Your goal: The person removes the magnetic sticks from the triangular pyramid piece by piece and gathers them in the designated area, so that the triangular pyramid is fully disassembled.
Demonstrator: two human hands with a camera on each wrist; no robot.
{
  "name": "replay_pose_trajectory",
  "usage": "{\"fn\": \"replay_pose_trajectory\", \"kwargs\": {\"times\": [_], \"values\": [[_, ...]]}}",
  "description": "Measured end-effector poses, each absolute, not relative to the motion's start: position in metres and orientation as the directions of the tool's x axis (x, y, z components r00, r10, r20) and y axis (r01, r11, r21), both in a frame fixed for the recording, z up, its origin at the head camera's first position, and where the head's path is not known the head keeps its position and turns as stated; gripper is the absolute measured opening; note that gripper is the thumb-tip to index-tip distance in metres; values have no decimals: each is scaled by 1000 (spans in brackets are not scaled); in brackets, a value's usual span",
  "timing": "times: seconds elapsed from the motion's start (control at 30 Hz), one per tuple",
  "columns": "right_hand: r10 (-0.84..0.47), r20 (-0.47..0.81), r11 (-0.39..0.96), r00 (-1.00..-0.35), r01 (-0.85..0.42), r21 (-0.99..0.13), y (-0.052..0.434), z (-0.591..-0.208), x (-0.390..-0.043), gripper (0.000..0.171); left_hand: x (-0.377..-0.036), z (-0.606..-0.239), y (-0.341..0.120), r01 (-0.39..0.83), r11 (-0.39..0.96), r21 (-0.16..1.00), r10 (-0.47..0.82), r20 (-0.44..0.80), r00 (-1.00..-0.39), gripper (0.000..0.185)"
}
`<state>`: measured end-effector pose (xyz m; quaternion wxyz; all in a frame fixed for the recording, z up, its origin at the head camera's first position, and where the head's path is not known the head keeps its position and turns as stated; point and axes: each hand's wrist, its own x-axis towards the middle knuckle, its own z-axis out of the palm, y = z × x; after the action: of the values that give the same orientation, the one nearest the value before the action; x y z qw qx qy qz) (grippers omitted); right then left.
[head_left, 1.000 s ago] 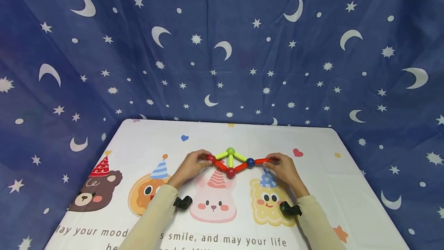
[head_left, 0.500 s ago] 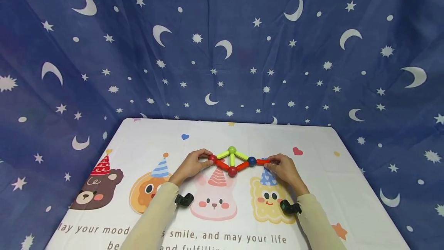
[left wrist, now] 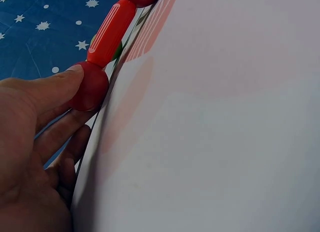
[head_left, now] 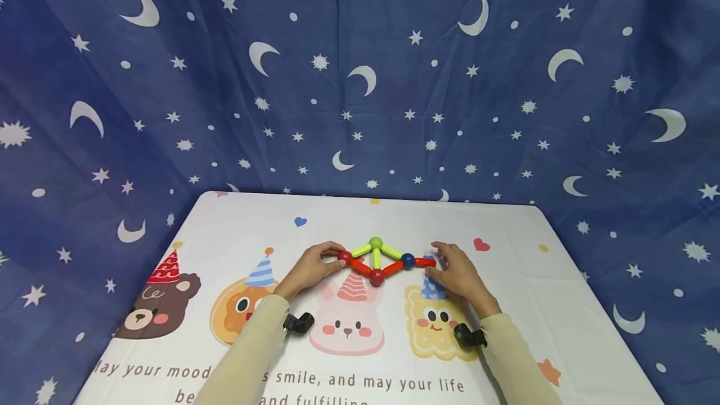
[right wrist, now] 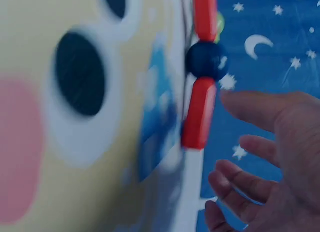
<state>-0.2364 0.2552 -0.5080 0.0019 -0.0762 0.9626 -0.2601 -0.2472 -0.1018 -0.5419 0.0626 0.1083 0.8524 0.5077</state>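
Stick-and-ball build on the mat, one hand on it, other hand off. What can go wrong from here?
1. The right hand is open beside the outer red stick. That stick hangs from the blue ball alone, so a brush of the fingers might knock it loose.
2. Only the left hand steadies the build, pinching the end red ball. A pull there may drag or twist the shape on the mat.

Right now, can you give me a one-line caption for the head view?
Left hand pinches a red ball of the stick-and-ball toy; right hand hovers open beside its red stick.
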Motion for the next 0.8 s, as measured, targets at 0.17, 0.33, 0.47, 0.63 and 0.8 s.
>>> {"fn": "replay_pose_trajectory", "kwargs": {"times": [0.17,0.33,0.47,0.63,0.8], "values": [[-140,114,829,-984,-179,-530,241,-492,-231,59,-249,-543,-102,132,462,877,260,9,-966,27],[-162,189,767,-969,-244,-593,219,-483,-228,49,-248,-543,-102,116,472,874,256,-10,-967,29],[-184,231,741,-955,-289,-606,203,-484,-226,41,-247,-545,-102,110,477,872,256,-18,-967,32],[-187,231,719,-955,-293,-630,183,-488,-226,34,-247,-544,-101,119,473,873,253,-5,-968,32],[-196,205,699,-959,-283,-656,166,-492,-225,31,-246,-546,-100,127,467,875,256,3,-967,31]]}}
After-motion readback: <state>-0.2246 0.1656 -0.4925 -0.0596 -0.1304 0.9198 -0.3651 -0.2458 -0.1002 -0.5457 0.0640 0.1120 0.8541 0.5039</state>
